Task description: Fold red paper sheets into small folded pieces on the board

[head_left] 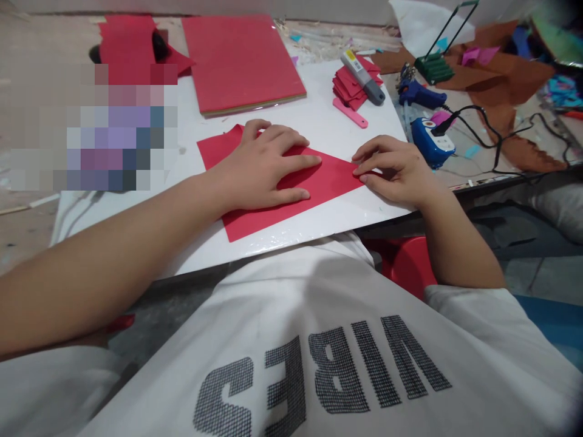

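A sheet of red paper (255,223) lies on the white board (319,224), its outline narrowing to a point on the right. My left hand (268,164) rests flat across it with the fingers spread. At the narrow tip, my right hand (396,170) pinches the paper between thumb and fingertips. Beyond my hands sits a large stack of red paper (246,60). To its right, a grey box cutter (363,77) lies on a pile of small red pieces (348,85), with a pink folding tool (350,113) beside them.
On the right stand a blue glue gun (421,94), a blue power socket (433,143) with a black cord, and a green wire-handled stand (433,68). Brown paper scraps (519,64) spread behind them. More red paper (127,39) lies at the back left, near a blurred area.
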Tool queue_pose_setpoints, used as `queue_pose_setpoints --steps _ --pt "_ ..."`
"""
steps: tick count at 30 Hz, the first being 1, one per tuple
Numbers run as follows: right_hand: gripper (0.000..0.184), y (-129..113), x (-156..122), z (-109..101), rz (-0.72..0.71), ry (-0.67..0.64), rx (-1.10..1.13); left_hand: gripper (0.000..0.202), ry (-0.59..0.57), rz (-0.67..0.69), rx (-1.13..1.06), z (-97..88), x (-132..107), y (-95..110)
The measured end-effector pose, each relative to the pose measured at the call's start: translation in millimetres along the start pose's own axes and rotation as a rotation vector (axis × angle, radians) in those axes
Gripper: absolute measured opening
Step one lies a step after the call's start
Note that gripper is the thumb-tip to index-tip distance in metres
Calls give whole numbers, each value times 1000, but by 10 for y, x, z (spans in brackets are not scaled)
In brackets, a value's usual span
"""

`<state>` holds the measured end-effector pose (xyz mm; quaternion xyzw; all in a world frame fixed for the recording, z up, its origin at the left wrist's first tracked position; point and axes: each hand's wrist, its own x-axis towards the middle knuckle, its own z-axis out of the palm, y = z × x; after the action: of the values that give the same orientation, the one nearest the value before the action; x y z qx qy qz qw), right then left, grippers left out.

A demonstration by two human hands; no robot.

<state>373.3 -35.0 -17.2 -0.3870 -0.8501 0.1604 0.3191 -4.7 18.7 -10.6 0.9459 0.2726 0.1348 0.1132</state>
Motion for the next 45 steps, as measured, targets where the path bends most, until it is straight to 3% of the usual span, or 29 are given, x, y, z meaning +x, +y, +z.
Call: queue_pose_setpoints --steps 8,21,45 --pt "6 21 -9 10 30 47 -11 76 3 -1 15 38 -4 -24" --pt "16 79 -30 9 89 39 -12 71 -12 15 4 40 3 -37" --pt "14 94 -50 3 117 33 -20 73 -10 7 12 40 11 -47"
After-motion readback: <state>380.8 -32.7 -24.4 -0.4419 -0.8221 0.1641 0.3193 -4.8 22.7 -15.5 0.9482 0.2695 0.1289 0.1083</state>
